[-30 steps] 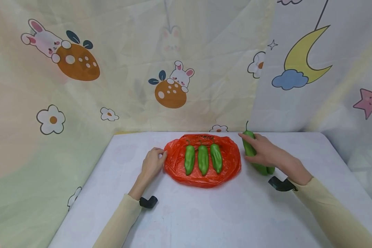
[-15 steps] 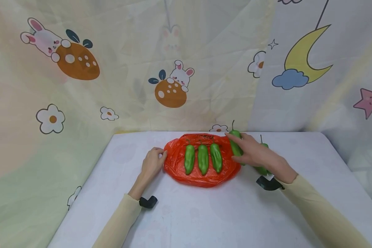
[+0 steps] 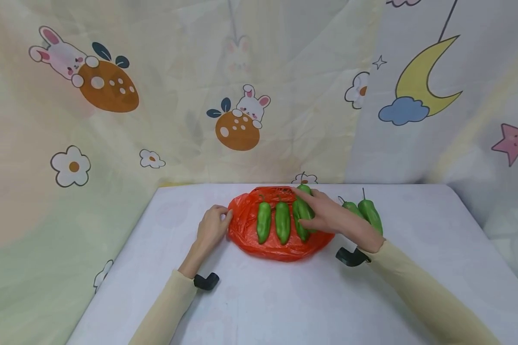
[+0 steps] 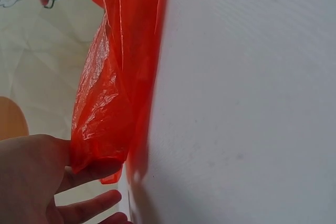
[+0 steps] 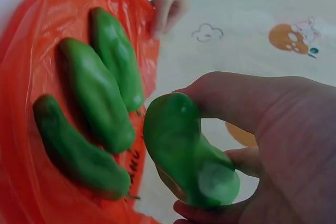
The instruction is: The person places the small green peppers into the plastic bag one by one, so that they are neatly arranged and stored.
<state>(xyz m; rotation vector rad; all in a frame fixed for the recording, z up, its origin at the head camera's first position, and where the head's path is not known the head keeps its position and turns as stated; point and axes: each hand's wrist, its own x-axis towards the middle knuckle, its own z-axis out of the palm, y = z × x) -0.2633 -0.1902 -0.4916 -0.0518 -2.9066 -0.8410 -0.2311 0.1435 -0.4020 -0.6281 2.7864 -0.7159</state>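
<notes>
- Right hand [image 3: 330,215]: just right of centre in the head frame, over the right part of the bag [image 3: 280,253]. Fingers gripping the held pepper [image 3: 305,203]; the right wrist view shows it clasped between thumb and fingers.
- Left hand [image 3: 213,224]: left of centre in the head frame. Fingers pinching the left edge of the bag, as seen at lower left of the left wrist frame.
- Bag: red, spread at the centre of the head frame on the white table [image 3: 263,306].
- On the bag: left pepper [image 3: 264,223], middle pepper [image 3: 282,224] and right pepper [image 3: 300,227], side by side in a row, stems toward the top of the frame.
- Off the bag: inner pepper [image 3: 352,209] and outer pepper [image 3: 372,215], on the table right of centre, partly hidden by the right forearm.
- Change noted: within the last second the right hand carried the held pepper leftward, from beside the bag to above it. The inner and outer peppers, largely covered by that hand at first, are now exposed. Left hand and row unchanged.
- Significance: the held pepper is judged to have reached the row's right end, though not released. It overlaps the right pepper in the head view; contact between them cannot be confirmed.
- Backdrop [image 3: 177,72]: printed cloth, across the upper half of the head frame.
</notes>
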